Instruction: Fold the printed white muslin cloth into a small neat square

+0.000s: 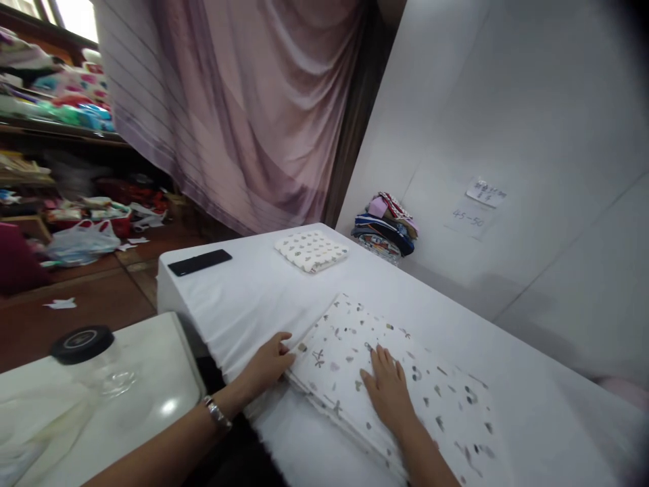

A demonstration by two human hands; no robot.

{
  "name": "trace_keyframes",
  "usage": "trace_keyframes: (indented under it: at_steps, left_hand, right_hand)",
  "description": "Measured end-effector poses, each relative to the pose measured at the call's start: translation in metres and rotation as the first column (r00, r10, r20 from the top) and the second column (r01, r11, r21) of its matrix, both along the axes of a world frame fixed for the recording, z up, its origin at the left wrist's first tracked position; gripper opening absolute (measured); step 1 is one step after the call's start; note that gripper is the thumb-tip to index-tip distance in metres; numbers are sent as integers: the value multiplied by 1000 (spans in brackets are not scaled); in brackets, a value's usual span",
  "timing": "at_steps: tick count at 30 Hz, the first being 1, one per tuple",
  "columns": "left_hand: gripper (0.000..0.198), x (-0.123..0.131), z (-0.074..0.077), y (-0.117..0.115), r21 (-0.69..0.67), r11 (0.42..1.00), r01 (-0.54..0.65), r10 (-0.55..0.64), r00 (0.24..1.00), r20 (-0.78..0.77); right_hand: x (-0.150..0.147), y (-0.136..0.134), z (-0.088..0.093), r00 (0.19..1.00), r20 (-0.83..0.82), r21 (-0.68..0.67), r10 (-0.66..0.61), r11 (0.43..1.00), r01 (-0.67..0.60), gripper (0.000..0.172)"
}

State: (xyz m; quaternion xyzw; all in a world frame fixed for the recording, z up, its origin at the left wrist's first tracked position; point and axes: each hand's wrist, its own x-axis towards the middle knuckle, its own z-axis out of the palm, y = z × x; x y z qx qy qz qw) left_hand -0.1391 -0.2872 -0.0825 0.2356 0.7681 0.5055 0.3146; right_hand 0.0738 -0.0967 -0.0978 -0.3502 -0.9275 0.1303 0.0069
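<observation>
A white cloth with small printed motifs [355, 352] lies folded in flat layers on the white-covered table [243, 291]. My left hand [268, 362] is at its near left corner, fingers bent a little and apart, the fingertips touching the edge. On top of the cloth my right hand [389, 389] lies flat with its fingers spread. Farther back on the table sits a smaller folded patterned cloth [311, 251], touched by neither hand.
A black phone [200, 262] lies at the table's far left corner. To the left, a clear jar with a black lid [84, 345] stands on a white surface [152, 358]. Stacked folded fabrics [385, 226] sit beside the wall. A pink curtain [243, 101] hangs behind.
</observation>
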Motion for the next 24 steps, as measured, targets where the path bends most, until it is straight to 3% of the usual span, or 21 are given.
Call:
trace_keyframes:
  at_steps: [4, 9, 13, 15, 17, 21, 23, 24]
  left_hand:
    - [58, -1, 2, 2, -25, 1000, 18, -17, 999, 29]
    - [70, -2, -4, 6, 16, 1000, 16, -17, 997, 69]
    - [62, -4, -10, 12, 54, 998, -17, 15, 999, 45]
    - [59, -3, -6, 15, 95, 995, -23, 22, 1000, 11]
    - [58, -1, 1, 19, 142, 990, -12, 14, 1000, -11]
    - [59, 2, 16, 25, 158, 987, -2, 5, 1000, -19]
    - [59, 0, 15, 24, 124, 992, -9, 13, 999, -29]
    - [59, -2, 12, 22, 105, 994, -12, 16, 999, -39]
  right_hand:
    - [-3, 0, -3, 997, -73, 24, -29, 999, 31, 66]
    - [-8, 4, -13, 997, -42, 27, -58, 998, 59, 69]
    - [-8, 11, -18, 987, -138, -29, -84, 996, 81, 67]
    - [-9, 11, -13, 953, -273, -100, -130, 989, 106, 67]
    - [-11, 8, -4, 887, -405, -255, -222, 959, 124, 68]
    - [-16, 2, 8, 741, -533, -582, -408, 812, 28, 63]
    - [-16, 0, 6, 716, -557, -614, -421, 789, -13, 61]
    - [-15, -1, 3, 724, -559, -593, -404, 805, -9, 61]
